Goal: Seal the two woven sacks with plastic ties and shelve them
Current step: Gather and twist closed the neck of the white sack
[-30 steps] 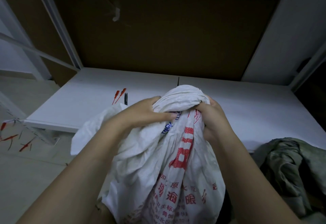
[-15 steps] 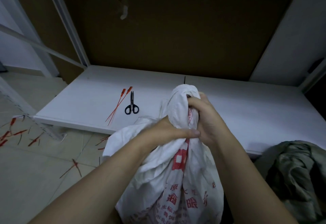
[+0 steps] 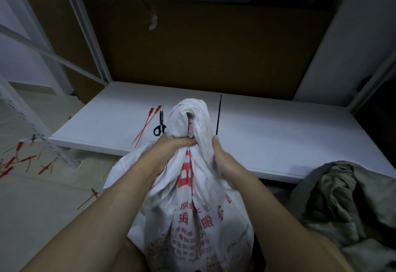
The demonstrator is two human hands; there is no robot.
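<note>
The white woven sack (image 3: pixel 192 218), printed with red characters, stands upright in front of the person, its mouth gathered into a bunched neck that rises above both hands; the left hand (image 3: pixel 171 145) grips that neck from the sack's left side, its fingers (image 3: pixel 188 142) curled together across the front of the cloth and clamped on it; the right hand (image 3: pixel 224 160) holds the neck from the sack's right side, thumb pointing up along the fabric, its other fingers hidden behind the cloth, so how they lie I cannot tell. Behind the sack runs a low white shelf (image 3: pixel 289 134); on it, just left of the sack's neck, lie black scissors (image 3: pixel 159 125), and beside those two red plastic ties (image 3: pixel 146 125). Further left of the sack, more red ties (image 3: pixel 46 166) lie scattered on the floor (image 3: pixel 42 207); right of the sack sits an olive-green bundle (image 3: pixel 347 203); brown cardboard (image 3: pixel 203 47) stands beyond the sack, at the shelf's back.
</note>
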